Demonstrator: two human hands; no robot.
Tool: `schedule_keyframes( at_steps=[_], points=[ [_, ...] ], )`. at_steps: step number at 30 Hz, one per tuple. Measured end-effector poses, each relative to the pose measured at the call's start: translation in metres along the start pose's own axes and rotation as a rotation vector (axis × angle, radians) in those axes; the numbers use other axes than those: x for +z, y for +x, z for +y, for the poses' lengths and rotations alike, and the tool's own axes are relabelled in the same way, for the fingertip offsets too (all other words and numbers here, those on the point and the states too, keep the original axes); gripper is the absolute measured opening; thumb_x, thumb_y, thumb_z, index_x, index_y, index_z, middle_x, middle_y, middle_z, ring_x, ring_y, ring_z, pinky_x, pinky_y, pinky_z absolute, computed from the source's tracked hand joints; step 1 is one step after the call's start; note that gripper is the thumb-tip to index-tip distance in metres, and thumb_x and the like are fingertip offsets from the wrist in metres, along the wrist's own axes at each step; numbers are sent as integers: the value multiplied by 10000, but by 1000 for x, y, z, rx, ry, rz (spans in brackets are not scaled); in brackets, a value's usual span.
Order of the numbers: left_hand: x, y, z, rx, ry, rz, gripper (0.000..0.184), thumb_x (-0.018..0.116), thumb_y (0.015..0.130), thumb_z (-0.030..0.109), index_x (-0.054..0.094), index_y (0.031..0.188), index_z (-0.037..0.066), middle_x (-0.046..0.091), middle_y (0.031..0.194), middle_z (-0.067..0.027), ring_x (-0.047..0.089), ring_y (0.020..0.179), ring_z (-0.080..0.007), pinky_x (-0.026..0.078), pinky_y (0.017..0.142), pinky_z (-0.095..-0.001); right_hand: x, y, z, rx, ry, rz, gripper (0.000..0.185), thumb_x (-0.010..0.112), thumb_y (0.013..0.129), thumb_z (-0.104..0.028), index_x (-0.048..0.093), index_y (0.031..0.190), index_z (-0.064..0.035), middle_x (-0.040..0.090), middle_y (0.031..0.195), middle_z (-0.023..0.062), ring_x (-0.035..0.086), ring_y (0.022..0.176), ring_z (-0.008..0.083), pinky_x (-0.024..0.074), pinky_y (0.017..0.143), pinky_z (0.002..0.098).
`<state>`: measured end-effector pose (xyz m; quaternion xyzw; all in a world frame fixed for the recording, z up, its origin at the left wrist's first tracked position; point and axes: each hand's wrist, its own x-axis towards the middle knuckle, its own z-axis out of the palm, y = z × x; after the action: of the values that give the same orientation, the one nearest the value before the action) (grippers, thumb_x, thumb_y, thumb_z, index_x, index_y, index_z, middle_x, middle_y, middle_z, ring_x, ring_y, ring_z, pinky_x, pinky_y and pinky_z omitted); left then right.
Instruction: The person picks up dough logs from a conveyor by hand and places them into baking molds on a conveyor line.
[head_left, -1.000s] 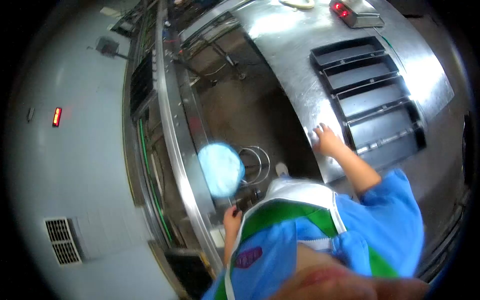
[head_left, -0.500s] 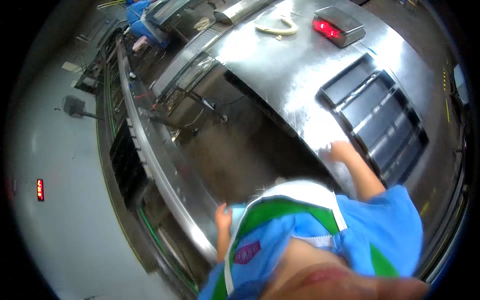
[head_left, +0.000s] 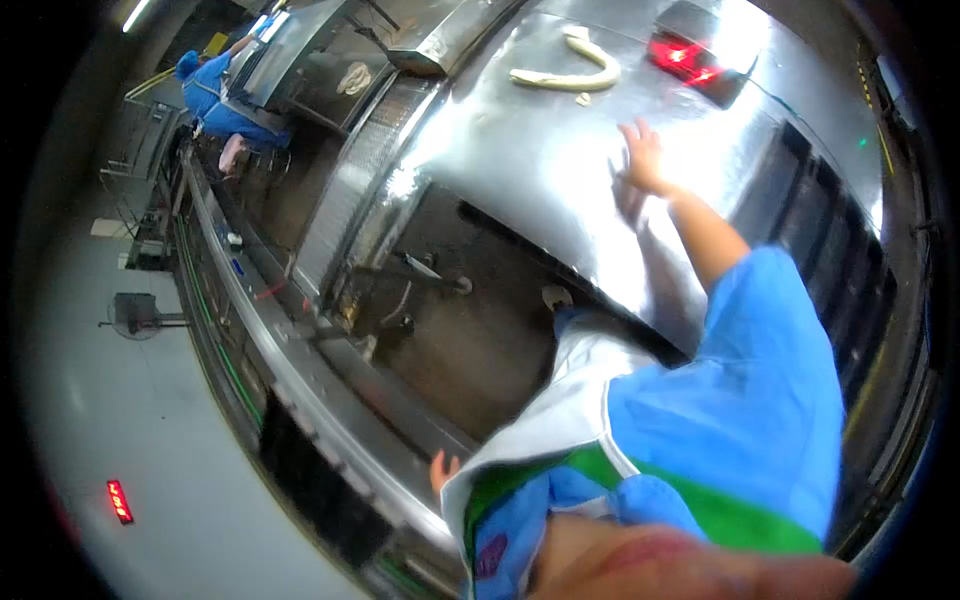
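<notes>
My right hand [head_left: 643, 158] is over the shiny metal table [head_left: 560, 180], its fingers spread and holding nothing. Beyond it on the tabletop lies a curved, pale dough-like strip [head_left: 572, 75] with a small piece [head_left: 583, 99] beside it. A scale with a red lit display [head_left: 690, 60] stands to the right of the strip. Dark rectangular trays [head_left: 815, 215] sit along the table's right side. Low at my left side, my left hand [head_left: 442, 470] is partly hidden by the apron, with fingers apart, near the metal rail of the conveyor [head_left: 330, 430].
A co-worker in blue [head_left: 215, 95] is at another table at the far upper left. A ribbed metal conveyor section [head_left: 350, 190] adjoins my table. Dark floor [head_left: 450, 330] lies between table and rail. A wall fan [head_left: 135, 315] and red wall display [head_left: 119, 502] are at left.
The view has swung, bringing the co-worker and curved strip further into sight. My right hand has moved from the table's near edge further over the tabletop, fingers spreading. The round blue-covered item is out of sight.
</notes>
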<state>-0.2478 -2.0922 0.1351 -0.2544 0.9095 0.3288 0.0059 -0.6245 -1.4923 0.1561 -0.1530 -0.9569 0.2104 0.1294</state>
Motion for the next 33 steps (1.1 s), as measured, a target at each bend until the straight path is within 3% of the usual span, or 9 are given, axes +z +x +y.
schedule_keyframes(
  at_steps=[2, 8, 14, 17, 19, 20, 26, 29, 33],
  points=[
    [-9, 39, 10, -60, 45, -25, 397, 657, 751, 201, 562, 1094, 27, 544, 1126, -162, 504, 1059, -274, 374, 919, -353, 14, 58, -10, -35, -145, 100, 592, 619, 723, -201, 381, 1264, -180, 288, 1360, 148, 344, 1194, 359, 341, 901, 558],
    [-30, 150, 53, -144, 131, -203, 397, 654, 754, 201, 559, 1097, 26, 543, 1127, -162, 503, 1059, -272, 373, 920, -351, 43, 177, -17, 83, -197, 3, 732, 694, 658, -196, 338, 1297, -213, 185, 1420, 101, 238, 1270, 361, 275, 941, 621],
    [-14, 231, 89, -147, 157, -312, 398, 651, 757, 201, 556, 1101, 26, 543, 1127, -162, 503, 1059, -270, 373, 921, -350, 88, 240, 13, 223, -226, -124, 959, 751, 580, -162, 211, 1351, -347, 86, 1450, 69, 176, 1289, 371, 241, 889, 709],
    [-4, 256, 97, -133, 154, -355, 398, 649, 758, 201, 555, 1103, 25, 543, 1127, -161, 503, 1059, -269, 372, 921, -349, 64, 241, -2, 345, -186, -253, 1025, 788, 505, -171, 226, 1355, -286, 197, 1406, 138, 234, 1263, 375, 245, 947, 640],
    [5, 269, 100, -130, 148, -366, 398, 648, 759, 201, 554, 1104, 25, 542, 1128, -161, 503, 1059, -269, 372, 921, -349, 59, 241, 7, 215, -184, -271, 922, 739, 555, -171, 259, 1342, -188, 317, 1318, 237, 321, 1176, 432, 336, 960, 473],
    [10, 274, 101, -132, 146, -373, 398, 647, 760, 201, 554, 1104, 25, 542, 1128, -161, 503, 1059, -269, 372, 921, -349, 62, 235, 14, 117, -207, -143, 887, 734, 558, -212, 288, 1324, -186, 404, 1247, 225, 350, 1142, 434, 348, 946, 459],
    [36, 306, 104, -152, 151, -403, 399, 644, 763, 201, 551, 1108, 25, 542, 1128, -161, 502, 1059, -267, 371, 922, -347, 56, 241, -18, 421, -64, -146, 667, 706, 644, -251, 411, 1231, -136, 471, 1161, 158, 424, 1114, 313, 378, 919, 431],
    [44, 316, 104, -174, 156, -419, 399, 642, 764, 201, 549, 1110, 24, 542, 1128, -161, 502, 1059, -266, 371, 922, -347, 81, 234, -29, 396, -24, 28, 523, 638, 695, -188, 444, 1168, -78, 538, 1048, 178, 482, 1050, 346, 421, 864, 422],
    [47, 321, 104, -192, 161, -423, 399, 640, 766, 201, 547, 1112, 24, 541, 1129, -160, 502, 1059, -265, 371, 923, -346, 73, 206, -61, 475, 183, -81, 526, 637, 686, -200, 447, 1158, -67, 537, 1059, 194, 490, 1032, 368, 419, 862, 427]
  ],
)
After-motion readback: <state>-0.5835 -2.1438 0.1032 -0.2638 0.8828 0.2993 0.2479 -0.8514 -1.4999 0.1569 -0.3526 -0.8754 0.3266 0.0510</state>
